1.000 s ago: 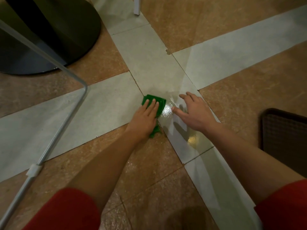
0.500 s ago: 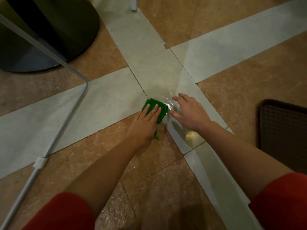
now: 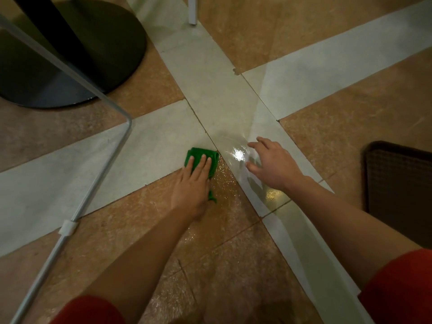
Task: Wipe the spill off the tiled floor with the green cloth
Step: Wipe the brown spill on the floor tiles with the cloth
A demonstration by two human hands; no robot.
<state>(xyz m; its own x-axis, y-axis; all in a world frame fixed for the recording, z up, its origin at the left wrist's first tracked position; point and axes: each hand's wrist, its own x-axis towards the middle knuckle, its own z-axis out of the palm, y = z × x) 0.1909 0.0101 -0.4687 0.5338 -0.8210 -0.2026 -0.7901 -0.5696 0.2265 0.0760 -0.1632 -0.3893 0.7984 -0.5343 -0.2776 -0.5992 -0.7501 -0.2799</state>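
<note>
A folded green cloth (image 3: 195, 155) lies on the tiled floor where the grey and brown tiles meet. My left hand (image 3: 192, 188) presses flat on it with straight fingers, covering most of it. Just right of the cloth a wet, shiny spill (image 3: 237, 155) spreads over the grey tile and glints under the light. My right hand (image 3: 273, 166) hovers or rests over the wet patch with fingers spread, holding nothing. More wet sheen shows on the brown tile (image 3: 224, 181) beside the cloth.
A black round table base (image 3: 77, 54) stands at the far left. A bent white metal tube (image 3: 102, 164) crosses the floor on the left. A white leg (image 3: 192, 10) stands at the top. A dark brown mat (image 3: 399, 190) lies at the right edge.
My left hand has slid the cloth leftward, away from the shiny wet patch. My right hand stays over the spill, fingers spread.
</note>
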